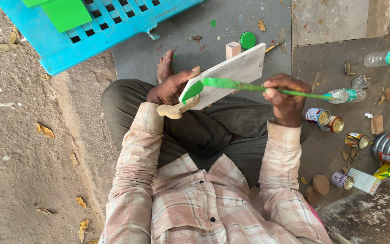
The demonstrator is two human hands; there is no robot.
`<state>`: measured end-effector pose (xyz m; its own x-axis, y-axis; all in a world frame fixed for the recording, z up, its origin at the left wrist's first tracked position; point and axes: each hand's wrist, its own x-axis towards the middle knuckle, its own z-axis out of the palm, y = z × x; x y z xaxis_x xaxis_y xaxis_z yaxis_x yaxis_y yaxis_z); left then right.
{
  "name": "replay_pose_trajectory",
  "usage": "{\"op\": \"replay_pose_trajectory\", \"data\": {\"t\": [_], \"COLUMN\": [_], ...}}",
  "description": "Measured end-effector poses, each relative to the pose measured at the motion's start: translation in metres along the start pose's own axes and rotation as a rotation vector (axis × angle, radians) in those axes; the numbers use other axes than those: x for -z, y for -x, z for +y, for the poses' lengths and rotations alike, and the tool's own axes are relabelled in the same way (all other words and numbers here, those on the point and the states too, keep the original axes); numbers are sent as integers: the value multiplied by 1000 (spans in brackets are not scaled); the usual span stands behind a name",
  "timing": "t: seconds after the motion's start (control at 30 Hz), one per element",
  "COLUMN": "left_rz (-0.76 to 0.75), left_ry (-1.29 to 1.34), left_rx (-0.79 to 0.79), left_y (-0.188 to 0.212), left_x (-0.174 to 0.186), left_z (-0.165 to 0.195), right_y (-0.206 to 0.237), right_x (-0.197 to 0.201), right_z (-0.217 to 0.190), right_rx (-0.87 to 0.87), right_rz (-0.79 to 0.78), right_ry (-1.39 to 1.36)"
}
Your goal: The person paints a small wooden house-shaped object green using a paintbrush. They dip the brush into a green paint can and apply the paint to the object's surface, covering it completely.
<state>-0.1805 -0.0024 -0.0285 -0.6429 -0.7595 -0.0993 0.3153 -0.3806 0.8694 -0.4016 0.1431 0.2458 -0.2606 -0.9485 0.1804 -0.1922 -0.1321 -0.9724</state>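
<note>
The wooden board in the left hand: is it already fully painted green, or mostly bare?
Mostly bare. The wooden board shows pale wood, with green only at its lower corner, where the paintbrush in the right hand touches it. The left hand holds it tilted.

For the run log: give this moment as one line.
left hand: holds board tilted | right hand: holds brush | brush tip: green, on board's lower corner | board: mostly bare | cans: on floor, right

Small labelled tins [324, 116], two labelled bottles [387, 57], perhaps a white carton [363, 180], right.
</note>
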Motion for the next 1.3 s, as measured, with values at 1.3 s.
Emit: {"op": "replay_pose_trajectory", "data": {"t": [1.3], "left_rz": [200], "left_ry": [394], "left_rx": [324], "left_y": [21], "left_x": [-23], "left_z": [96], "right_y": [29], "right_x": [-21], "right_z": [-20], "right_rx": [111], "right_rz": [194], "right_ry": [306]}}
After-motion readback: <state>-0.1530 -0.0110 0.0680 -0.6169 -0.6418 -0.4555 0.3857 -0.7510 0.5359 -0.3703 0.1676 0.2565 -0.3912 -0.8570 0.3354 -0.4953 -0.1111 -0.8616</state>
